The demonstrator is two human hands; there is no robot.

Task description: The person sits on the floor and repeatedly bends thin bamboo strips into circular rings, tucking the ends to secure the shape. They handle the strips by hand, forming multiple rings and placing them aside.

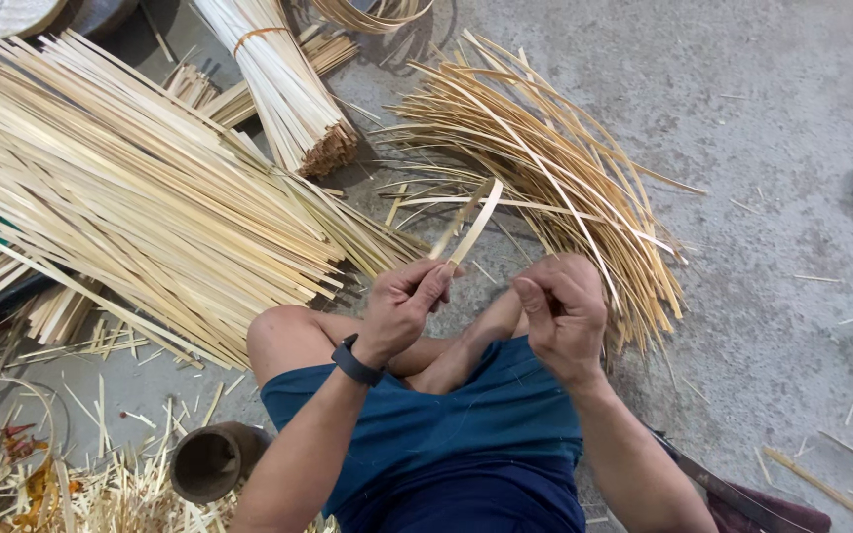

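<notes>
Pinching the bamboo strip (468, 225) in your left hand (402, 301), you aim it away; your right hand (565, 311), curled narrow, flanks it.

Both forearms reach forward from the body and meet above the bent bare knee (283, 336). The left hand (402, 306) hangs just right of that knee, fingers curled shut, thumb pressed against forefinger in a pinch, a black band on its wrist. The right hand (565, 316), farther right of the knee, is closed too, knuckles up, fingertips folded inward.
</notes>
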